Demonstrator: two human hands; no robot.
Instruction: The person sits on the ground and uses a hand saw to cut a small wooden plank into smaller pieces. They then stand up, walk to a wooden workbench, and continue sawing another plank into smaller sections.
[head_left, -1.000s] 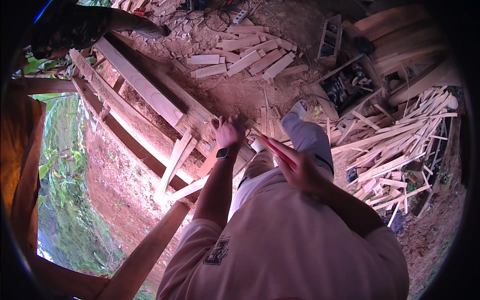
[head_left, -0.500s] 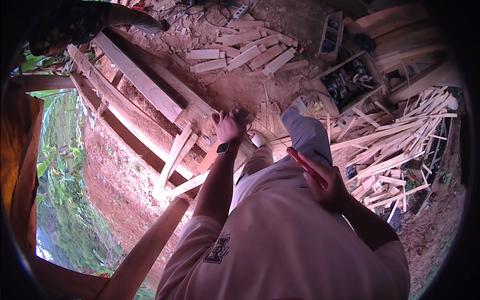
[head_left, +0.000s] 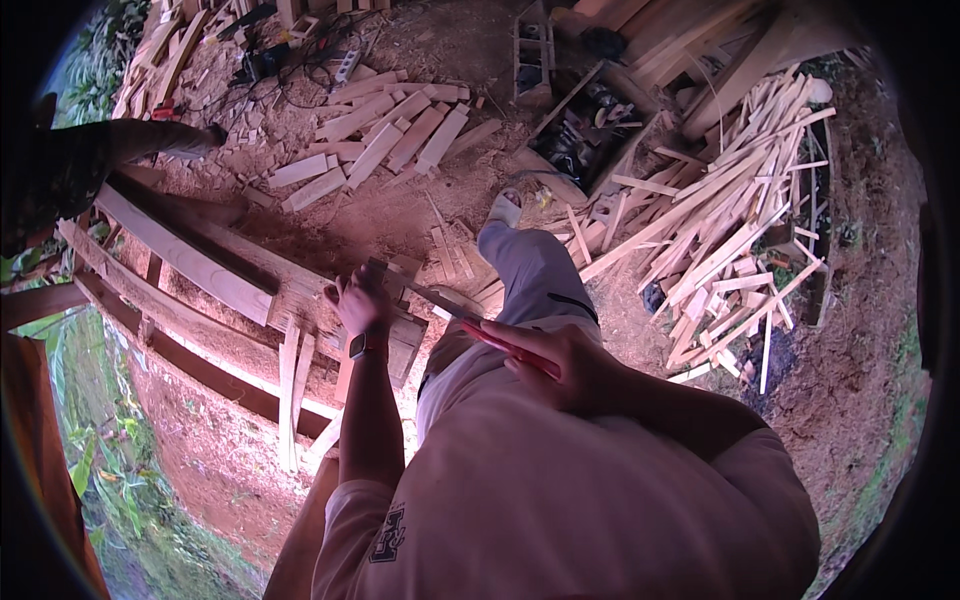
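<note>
My left hand, with a watch on its wrist, is closed over a small dark wood piece at the near end of a thick plank bench. My right hand grips the red handle of what looks like a handsaw. Its narrow blade, seen nearly edge-on, points up and left toward the wood piece beside my left hand. Whether the blade touches the wood, I cannot tell. A squared beam lies along the bench, left of my left hand.
Sawn boards lie on sawdust-covered ground ahead. A big heap of thin offcuts is at the right, beside a box of dark tools. Another person's arm shows at the upper left. Upright slats lean against the bench.
The view has swung to the right. My right hand has brought the saw toward my left hand, and its blade now lies close to the wood piece. My left hand stays on the bench.
</note>
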